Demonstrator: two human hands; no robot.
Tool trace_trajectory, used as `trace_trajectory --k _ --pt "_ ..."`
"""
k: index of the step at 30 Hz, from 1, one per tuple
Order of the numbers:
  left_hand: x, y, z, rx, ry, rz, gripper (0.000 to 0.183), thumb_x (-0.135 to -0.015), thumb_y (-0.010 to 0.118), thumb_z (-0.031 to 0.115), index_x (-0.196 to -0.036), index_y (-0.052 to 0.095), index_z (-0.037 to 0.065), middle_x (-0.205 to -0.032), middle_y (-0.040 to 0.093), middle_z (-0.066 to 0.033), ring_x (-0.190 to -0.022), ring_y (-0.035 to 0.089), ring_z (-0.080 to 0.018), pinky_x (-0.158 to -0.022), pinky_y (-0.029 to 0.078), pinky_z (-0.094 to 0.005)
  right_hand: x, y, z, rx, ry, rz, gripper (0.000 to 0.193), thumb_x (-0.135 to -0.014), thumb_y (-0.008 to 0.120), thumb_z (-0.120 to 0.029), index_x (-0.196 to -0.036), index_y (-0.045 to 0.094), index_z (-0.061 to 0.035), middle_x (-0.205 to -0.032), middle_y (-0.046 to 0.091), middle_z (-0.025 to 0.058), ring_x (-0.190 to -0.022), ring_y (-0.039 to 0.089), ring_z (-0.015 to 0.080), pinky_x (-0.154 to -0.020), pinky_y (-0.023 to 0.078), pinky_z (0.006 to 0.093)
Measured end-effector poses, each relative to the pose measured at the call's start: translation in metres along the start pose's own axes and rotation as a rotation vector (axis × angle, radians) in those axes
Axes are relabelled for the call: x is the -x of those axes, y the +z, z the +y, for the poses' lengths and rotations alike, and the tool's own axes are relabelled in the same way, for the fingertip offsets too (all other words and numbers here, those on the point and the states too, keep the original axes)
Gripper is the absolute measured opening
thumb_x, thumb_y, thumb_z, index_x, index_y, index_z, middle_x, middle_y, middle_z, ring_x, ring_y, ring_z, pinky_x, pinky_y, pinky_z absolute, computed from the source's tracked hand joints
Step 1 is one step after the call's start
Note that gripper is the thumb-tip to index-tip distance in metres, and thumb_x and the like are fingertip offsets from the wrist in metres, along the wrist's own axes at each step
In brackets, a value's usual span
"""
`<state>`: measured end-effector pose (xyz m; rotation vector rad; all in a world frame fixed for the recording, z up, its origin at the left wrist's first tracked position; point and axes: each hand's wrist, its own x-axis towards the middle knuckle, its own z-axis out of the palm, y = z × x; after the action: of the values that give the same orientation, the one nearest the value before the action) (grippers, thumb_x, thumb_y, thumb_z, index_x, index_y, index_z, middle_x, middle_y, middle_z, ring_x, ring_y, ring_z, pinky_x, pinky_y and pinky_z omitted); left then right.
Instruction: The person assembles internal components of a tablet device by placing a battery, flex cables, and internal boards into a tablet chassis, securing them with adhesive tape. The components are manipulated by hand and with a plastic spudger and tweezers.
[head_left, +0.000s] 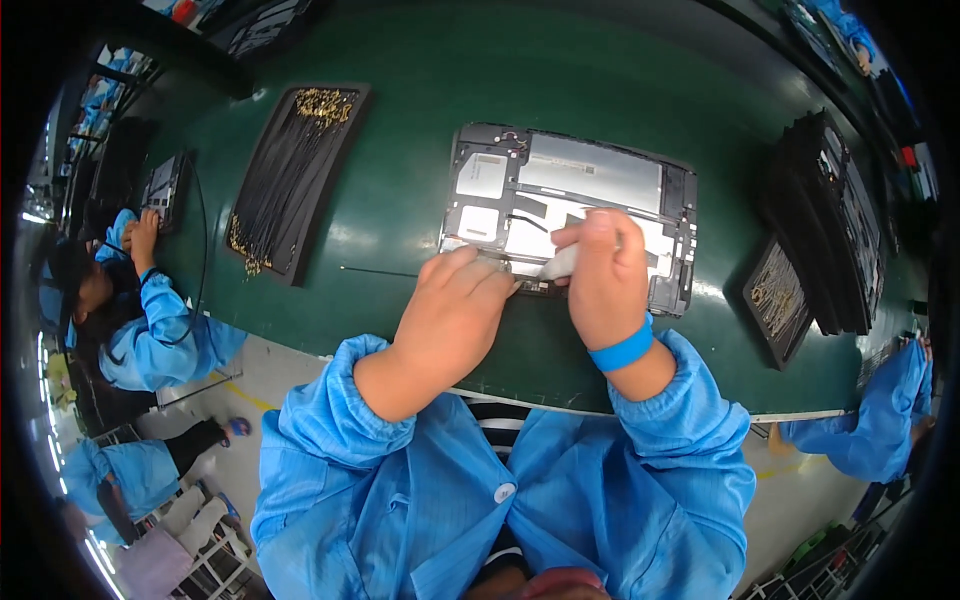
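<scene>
Head view: opened tablet (575, 185) lies flat on a green desk (400, 180).
Left hand (452, 312) rests at its near edge, seemingly steadying it, grip unclear; right hand (606, 282) pinches a whitish piece (559, 265).

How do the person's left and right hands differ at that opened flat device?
The left hand lies palm-down at the near edge of the device; the right hand is turned on its side, fingers curled around a pale object, too blurred to identify. The right wrist wears a blue band; the left wrist shows none. Both hands are bare and emerge from blue sleeves.
</scene>
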<state>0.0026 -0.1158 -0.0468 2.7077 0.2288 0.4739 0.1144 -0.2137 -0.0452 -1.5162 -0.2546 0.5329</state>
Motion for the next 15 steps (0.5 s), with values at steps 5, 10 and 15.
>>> trace_trajectory --k 5,10,15 --pt "-0.002 -0.003 0.002 0.016 -0.014 -0.032 0.017 -0.066 0.060 0.005 -0.083 0.058 0.005 -0.083 0.055 -0.0077 -0.091 0.048 -0.0276 -0.081 0.037 -0.0376 0.003 -0.006 0.011 0.165 -0.263 0.030 0.031 -0.086 0.041 -0.027 -0.087 0.050 0.0021 -0.071 0.059 0.0106 -0.063 0.054 0.0154 -0.059 0.043 0.0263" --pt "-0.002 -0.005 0.001 -0.030 -0.012 -0.087 0.017 -0.067 0.059 0.006 -0.084 0.058 0.006 -0.083 0.055 -0.0075 -0.091 0.048 -0.0280 -0.081 0.036 -0.0379 0.005 -0.004 0.005 0.093 -0.132 -0.009 0.034 -0.086 0.040 -0.029 -0.084 0.051 0.0028 -0.072 0.059 0.0110 -0.065 0.055 0.0158 -0.061 0.043 0.0266" --pt "-0.002 -0.006 0.002 -0.062 0.017 -0.089 0.016 -0.068 0.058 0.008 -0.085 0.058 0.007 -0.084 0.055 -0.0075 -0.091 0.048 -0.0276 -0.081 0.037 -0.0378 0.007 -0.005 0.009 0.105 -0.213 -0.041 0.030 -0.086 0.041 -0.027 -0.085 0.050 0.0020 -0.072 0.059 0.0119 -0.066 0.056 0.0180 -0.061 0.044 0.0273"
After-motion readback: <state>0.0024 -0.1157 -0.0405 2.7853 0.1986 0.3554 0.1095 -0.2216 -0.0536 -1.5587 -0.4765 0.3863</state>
